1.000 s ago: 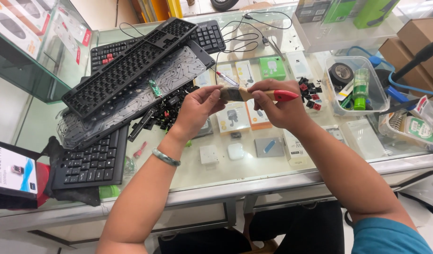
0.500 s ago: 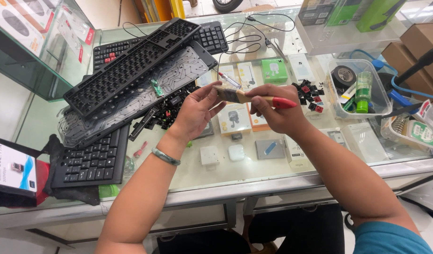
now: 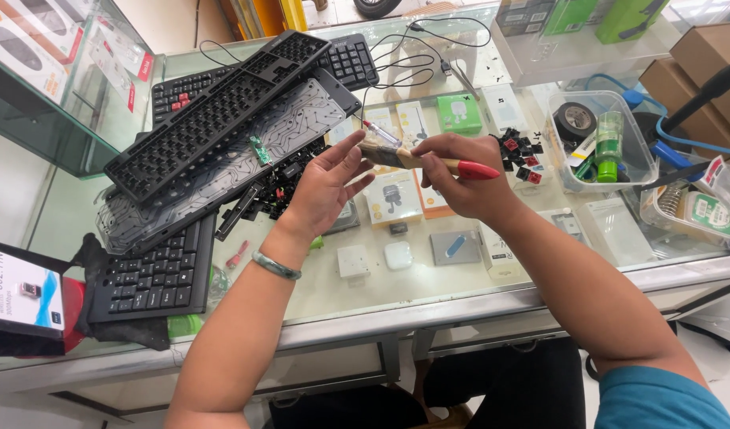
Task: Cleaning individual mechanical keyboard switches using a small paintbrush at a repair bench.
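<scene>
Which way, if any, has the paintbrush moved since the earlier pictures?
No clear move: the paintbrush remains in the right hand, above the green box under the glass.

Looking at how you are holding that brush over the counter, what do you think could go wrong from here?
The right hand holds the paintbrush while the left hand touches its bristles; dust flicked off may land on the exposed keyboard membrane sheet just beside. The loose keycaps lie near the right wrist, so a sweep of the arm might scatter them. The lifted keyboard frame rests tilted on the sheet and could slide.
</scene>
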